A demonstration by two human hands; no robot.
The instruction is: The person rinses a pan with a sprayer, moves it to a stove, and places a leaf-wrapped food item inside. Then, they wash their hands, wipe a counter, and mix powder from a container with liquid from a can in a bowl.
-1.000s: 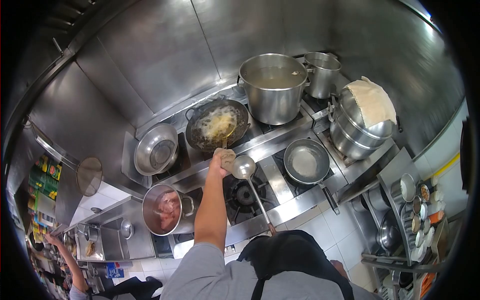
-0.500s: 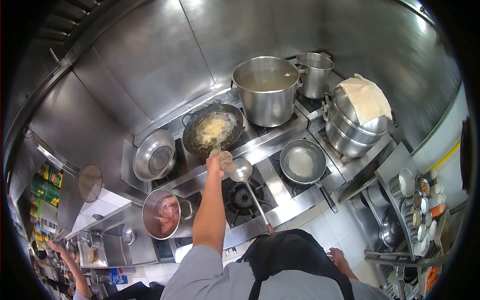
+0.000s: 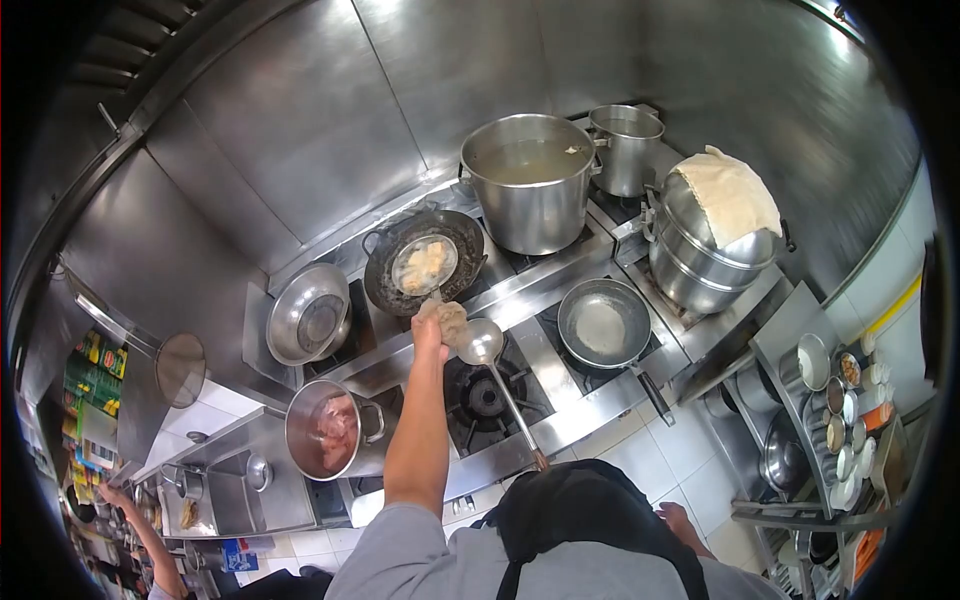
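My left hand [image 3: 430, 335] is closed around a handle, with a beige cloth [image 3: 452, 322] bunched in the grip. That handle leads to a round skimmer [image 3: 408, 284] over the dark wok [image 3: 383, 295]. Golden pieces of food [image 3: 425, 265] lie in the skimmer, with oil around it. Just right of the cloth, a large ladle [image 3: 482, 341] rests across the stove, its long handle pointing towards me. My right hand [image 3: 680, 522] hangs low at my side, partly hidden; its fingers look loose, and I see nothing in it.
A tall stockpot [image 3: 535, 215] of liquid stands behind the wok, beside a smaller pot [image 3: 626, 160]. A steamer [image 3: 700, 270] carries a towel. A frying pan [image 3: 604, 325], a steel bowl [image 3: 300, 335] and a pot of raw meat [image 3: 310, 450] surround the burners. Another person's arm [image 3: 150, 540] shows lower left.
The skimmer has come up out of the bubbling oil, gathering the food pieces in it. The foam in the wok has died down. My left hand has barely moved.
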